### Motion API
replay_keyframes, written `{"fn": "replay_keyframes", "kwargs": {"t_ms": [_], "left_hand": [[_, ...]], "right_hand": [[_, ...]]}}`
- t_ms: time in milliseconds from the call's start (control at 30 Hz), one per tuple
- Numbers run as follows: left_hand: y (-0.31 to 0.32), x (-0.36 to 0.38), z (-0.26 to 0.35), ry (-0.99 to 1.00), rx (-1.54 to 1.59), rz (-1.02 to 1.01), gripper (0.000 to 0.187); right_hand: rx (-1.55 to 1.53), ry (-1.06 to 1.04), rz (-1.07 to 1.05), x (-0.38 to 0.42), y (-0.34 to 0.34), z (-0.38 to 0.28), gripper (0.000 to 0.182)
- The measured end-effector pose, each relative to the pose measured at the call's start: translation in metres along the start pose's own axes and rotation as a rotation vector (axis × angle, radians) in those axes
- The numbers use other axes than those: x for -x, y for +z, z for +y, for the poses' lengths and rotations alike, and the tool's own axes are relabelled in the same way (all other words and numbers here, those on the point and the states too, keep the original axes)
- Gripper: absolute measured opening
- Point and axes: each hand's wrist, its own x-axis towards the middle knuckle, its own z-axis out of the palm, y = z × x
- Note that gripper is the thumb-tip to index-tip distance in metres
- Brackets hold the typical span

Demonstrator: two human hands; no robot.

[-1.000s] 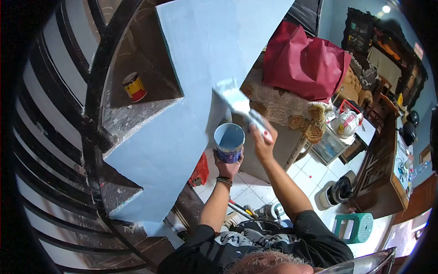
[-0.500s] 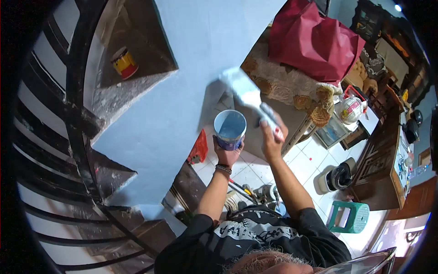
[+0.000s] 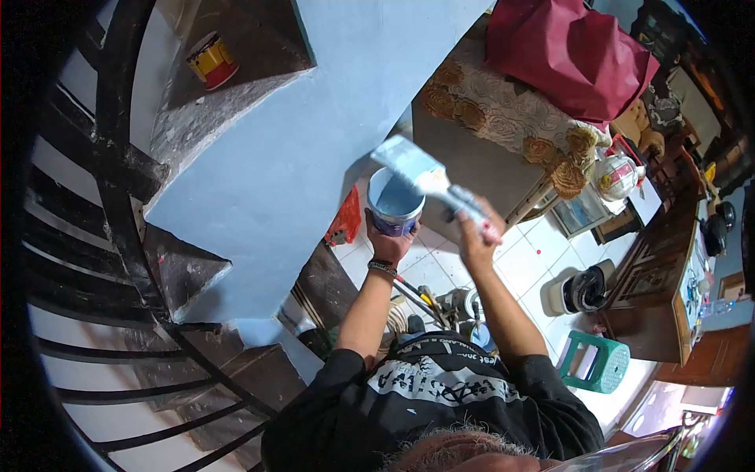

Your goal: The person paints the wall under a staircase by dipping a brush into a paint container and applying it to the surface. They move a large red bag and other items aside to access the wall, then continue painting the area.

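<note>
My left hand [image 3: 392, 247] is wrapped round the lower part of a small paint bucket [image 3: 397, 229], holding it up with its mouth toward me. Light blue paint coats the bucket's inside. In my right hand [image 3: 476, 237] is a wide paintbrush [image 3: 432, 182], gripped by its handle. Pale blue paint covers the bristles, which overlap the bucket's rim in this view. Just beyond them stands the light blue side wall of the staircase [image 3: 314, 149].
A black metal railing [image 3: 118, 181] runs along the left. On a step sits a yellow-and-red can [image 3: 212, 61]. A dark red bag [image 3: 570, 59] lies on a cloth-covered surface at upper right. Lower right, a green stool [image 3: 595, 362] stands on the white tiled floor [image 3: 519, 252].
The paintbrush has come down closer to the bucket, and its bristles now overlap the rim. The view has shifted, so the stairs and the can appear higher.
</note>
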Motion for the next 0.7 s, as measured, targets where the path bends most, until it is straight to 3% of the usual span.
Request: {"fn": "replay_keyframes", "kwargs": {"t_ms": [100, 233, 333, 467, 500, 567, 633, 700], "left_hand": [[-0.012, -0.001, 0.002, 0.012, 0.007, -0.127, 0.087], [-0.012, 0.0, 0.001, 0.009, -0.01, -0.14, 0.087], [-0.006, -0.001, -0.006, 0.004, 0.022, -0.076, 0.078], [-0.006, -0.005, -0.01, -0.011, 0.063, -0.107, 0.078], [-0.003, -0.005, -0.01, -0.017, 0.071, -0.115, 0.078], [0.0, -0.005, -0.01, -0.021, 0.088, -0.123, 0.077], [0.002, -0.004, -0.008, -0.028, 0.095, -0.126, 0.077], [0.005, -0.001, -0.008, -0.017, 0.088, -0.106, 0.076]], "right_hand": [[0.057, 0.012, -0.012, -0.043, -0.005, -0.032, 0.024], [0.389, 0.028, -0.173, -0.097, 0.013, -0.076, 0.028], [0.429, 0.002, -0.243, -0.128, 0.03, -0.086, 0.031], [0.473, -0.242, -0.139, -0.157, 0.039, -0.09, 0.03], [0.362, -0.192, -0.161, -0.149, 0.038, -0.116, 0.028], [0.43, -0.231, -0.097, -0.138, 0.025, -0.129, 0.027], [0.071, -0.283, -0.019, -0.117, 0.022, -0.113, 0.028], [0.252, -0.517, 0.042, -0.099, 0.017, -0.069, 0.036]]}}
